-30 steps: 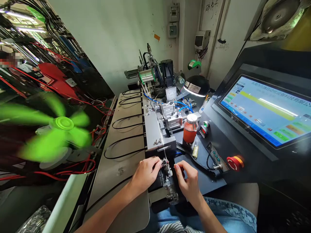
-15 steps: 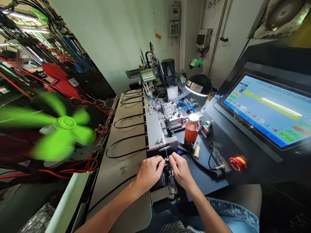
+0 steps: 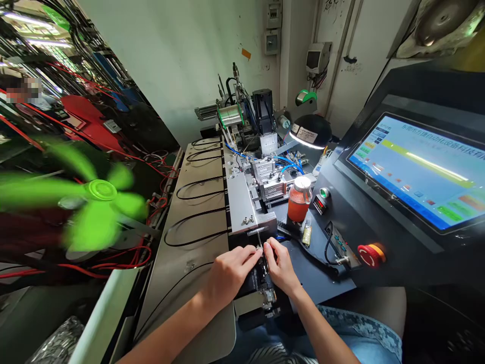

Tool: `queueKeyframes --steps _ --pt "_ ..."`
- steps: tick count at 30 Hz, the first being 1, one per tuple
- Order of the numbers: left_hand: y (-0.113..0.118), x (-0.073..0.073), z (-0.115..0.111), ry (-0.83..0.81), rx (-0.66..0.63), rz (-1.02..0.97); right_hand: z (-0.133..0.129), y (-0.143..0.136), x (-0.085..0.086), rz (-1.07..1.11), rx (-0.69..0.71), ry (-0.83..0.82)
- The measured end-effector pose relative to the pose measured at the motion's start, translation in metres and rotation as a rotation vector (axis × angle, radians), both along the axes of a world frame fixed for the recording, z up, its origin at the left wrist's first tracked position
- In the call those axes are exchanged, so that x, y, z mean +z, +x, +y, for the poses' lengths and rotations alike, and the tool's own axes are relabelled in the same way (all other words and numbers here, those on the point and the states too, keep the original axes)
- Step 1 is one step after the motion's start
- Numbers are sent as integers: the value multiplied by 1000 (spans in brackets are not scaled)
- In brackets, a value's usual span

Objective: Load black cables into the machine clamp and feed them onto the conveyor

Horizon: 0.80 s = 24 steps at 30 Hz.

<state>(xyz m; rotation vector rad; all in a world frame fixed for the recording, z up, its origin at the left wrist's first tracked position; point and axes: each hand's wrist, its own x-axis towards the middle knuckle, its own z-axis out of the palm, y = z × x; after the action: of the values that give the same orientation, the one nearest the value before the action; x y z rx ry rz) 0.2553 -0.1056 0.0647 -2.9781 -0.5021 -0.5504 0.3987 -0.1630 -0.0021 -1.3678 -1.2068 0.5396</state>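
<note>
My left hand (image 3: pixel 234 268) is closed, with thumb and forefinger pinched together at the small metal fixture (image 3: pixel 268 294) at the near end of the machine. A thin black cable (image 3: pixel 170 294) curves over the beige tabletop and runs in under this hand; its end is hidden by the fingers. Just to the right, my right hand (image 3: pixel 280 265) is also closed, its thumb and fingertips almost touching the left ones. What it pinches is too small to make out. Directly beyond the fingertips lies the flat metal cover (image 3: pixel 242 202) of the track.
Several black cable loops (image 3: pixel 197 227) lie along the beige tabletop (image 3: pixel 204 182). An orange-red jar (image 3: pixel 298 206) and a small bottle (image 3: pixel 307 233) stand beyond my right hand. A touchscreen (image 3: pixel 420 167) and red stop button (image 3: pixel 369 256) are at right. A green fan (image 3: pixel 102 190) spins at left.
My left hand has turned, and its thumb and forefinger now reach further right to the right fingertips. The black cable beside it has shifted a little. My right hand has barely moved.
</note>
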Motion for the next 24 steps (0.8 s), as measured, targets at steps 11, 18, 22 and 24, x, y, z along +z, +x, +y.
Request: queueKeyframes --steps 11,18,22,24 --pt "-3 7 5 -290 166 32 -16 16 11 -139 -26 13" --pt "-4 8 9 -349 247 75 -30 14 7 -301 -42 121" --pt "-4 7 8 -363 254 79 -36 14 8 -269 -120 90" --pt "-4 7 8 -360 251 76 -38 13 11 -285 -65 63"
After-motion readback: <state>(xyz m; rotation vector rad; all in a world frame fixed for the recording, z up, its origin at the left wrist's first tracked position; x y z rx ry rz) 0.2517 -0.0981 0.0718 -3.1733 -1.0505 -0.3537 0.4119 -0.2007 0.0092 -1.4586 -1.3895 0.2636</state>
